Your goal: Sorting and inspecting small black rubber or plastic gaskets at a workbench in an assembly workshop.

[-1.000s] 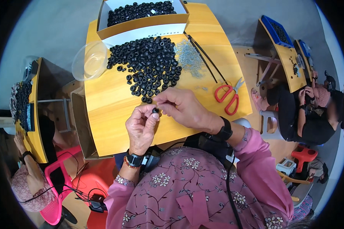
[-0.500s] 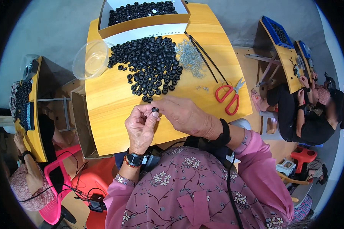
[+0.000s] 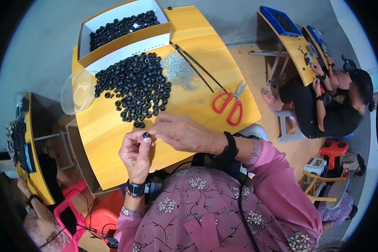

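Observation:
Between thumb and forefinger, my left hand (image 3: 135, 152) pinches a small round black part with a hole (image 3: 146, 135). My right hand (image 3: 182, 133) is bent over it, its fingertips pressed together right beside the part; whatever they hold is too small to make out. Just beyond my hands lies a heap of black ring-like parts (image 3: 132, 80), the nearest few almost at my left fingers. To the right of the heap is a pile of small shiny metal pieces (image 3: 178, 69), with a few strays (image 3: 197, 101) closer to me.
Red-handled scissors (image 3: 229, 105) and two thin black rods (image 3: 195, 69) lie at the table's right. An open box of black parts (image 3: 126, 52) stands at the back, a clear plastic tub (image 3: 83, 90) at the left edge. People work at tables on both sides.
The whole view has shifted and turned, so the table appears further left and lower. Both hands stay together at the black part, with the grip unchanged.

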The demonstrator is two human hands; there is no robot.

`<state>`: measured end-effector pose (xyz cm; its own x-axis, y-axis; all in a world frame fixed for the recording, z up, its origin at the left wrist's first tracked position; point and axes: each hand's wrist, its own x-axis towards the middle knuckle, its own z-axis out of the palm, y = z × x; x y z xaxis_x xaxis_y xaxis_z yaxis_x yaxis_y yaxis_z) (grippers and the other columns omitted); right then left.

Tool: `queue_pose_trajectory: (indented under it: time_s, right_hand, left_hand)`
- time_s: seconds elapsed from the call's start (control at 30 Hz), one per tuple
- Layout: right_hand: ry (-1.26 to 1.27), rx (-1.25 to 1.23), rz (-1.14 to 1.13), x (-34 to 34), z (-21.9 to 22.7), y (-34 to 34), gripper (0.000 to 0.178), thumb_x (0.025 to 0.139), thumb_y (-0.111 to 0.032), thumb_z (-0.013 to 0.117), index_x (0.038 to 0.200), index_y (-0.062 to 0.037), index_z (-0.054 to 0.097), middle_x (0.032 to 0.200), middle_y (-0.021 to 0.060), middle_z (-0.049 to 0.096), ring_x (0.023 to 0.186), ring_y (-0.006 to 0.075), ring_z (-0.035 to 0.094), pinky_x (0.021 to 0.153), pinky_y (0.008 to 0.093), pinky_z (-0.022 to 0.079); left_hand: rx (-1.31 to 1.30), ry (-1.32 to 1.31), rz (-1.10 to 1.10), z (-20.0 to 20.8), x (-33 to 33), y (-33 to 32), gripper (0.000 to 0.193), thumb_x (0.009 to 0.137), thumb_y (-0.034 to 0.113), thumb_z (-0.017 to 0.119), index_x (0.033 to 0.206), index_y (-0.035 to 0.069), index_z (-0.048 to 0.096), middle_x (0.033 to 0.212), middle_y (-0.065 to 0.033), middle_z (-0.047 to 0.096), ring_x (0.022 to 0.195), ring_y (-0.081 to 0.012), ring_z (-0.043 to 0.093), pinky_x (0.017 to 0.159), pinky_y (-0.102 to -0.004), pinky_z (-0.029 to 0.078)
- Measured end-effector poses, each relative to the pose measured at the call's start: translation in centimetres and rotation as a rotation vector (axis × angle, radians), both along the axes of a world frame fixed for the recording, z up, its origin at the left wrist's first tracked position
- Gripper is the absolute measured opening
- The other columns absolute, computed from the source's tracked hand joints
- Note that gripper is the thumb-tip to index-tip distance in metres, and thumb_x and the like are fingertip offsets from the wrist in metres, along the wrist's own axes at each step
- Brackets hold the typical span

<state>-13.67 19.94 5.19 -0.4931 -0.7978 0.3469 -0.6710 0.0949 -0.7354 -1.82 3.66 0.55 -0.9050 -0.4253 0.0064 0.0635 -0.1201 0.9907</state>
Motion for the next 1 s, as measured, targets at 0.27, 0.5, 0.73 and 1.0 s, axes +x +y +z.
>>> queue_pose_trajectory:
  time_s: [0.27, 0.5, 0.73, 1.0]
  right_hand:
    - [0.251, 0.408, -0.603, -9.5, 0.9, 11.7, 0.016, 0.088, -0.012, 0.060, 0.097, -0.0041, 0.070, 0.091, 0.0162, 0.064, 0.090, 0.0363, 0.064, 0.077, 0.0442, 0.052]
    - [0.091, 0.546, -0.603, -10.0, 1.3, 12.8, 0.017, 0.085, -0.015, 0.062, 0.089, -0.0027, 0.073, 0.091, 0.0171, 0.066, 0.089, 0.0372, 0.065, 0.079, 0.0451, 0.051]
    - [0.131, 0.602, -0.605, -9.7, 0.9, 12.1, 0.016, 0.082, -0.015, 0.065, 0.085, -0.0023, 0.072, 0.089, 0.0170, 0.067, 0.084, 0.0377, 0.066, 0.074, 0.0452, 0.052]
    - [-0.333, 0.172, -0.604, -8.6, 6.2, 10.3, 0.015, 0.082, -0.011, 0.072, 0.089, 0.0026, 0.072, 0.079, 0.0108, 0.067, 0.074, 0.0173, 0.065, 0.066, 0.0307, 0.051]
  left_hand:
    - [-0.014, -0.019, 0.014, 0.2, -0.1, 0.3, 0.016, 0.093, 0.005, 0.069, 0.106, -0.001, 0.062, 0.088, -0.0019, 0.062, 0.074, -0.0097, 0.061, 0.071, -0.0244, 0.054]
    - [-0.050, -0.036, 0.015, 0.2, 0.0, 0.2, 0.014, 0.093, 0.005, 0.068, 0.104, 0.000, 0.060, 0.091, -0.0032, 0.065, 0.073, -0.0107, 0.061, 0.071, -0.0252, 0.053]
    - [-0.031, -0.028, 0.006, 0.3, -0.1, 0.2, 0.014, 0.093, 0.005, 0.069, 0.103, 0.000, 0.060, 0.090, -0.0027, 0.063, 0.074, -0.0109, 0.061, 0.071, -0.0252, 0.053]
    - [-0.045, -0.021, 0.000, 0.3, -0.1, 0.2, 0.016, 0.094, 0.008, 0.070, 0.103, 0.000, 0.060, 0.089, -0.0021, 0.062, 0.074, -0.0104, 0.061, 0.071, -0.0251, 0.053]
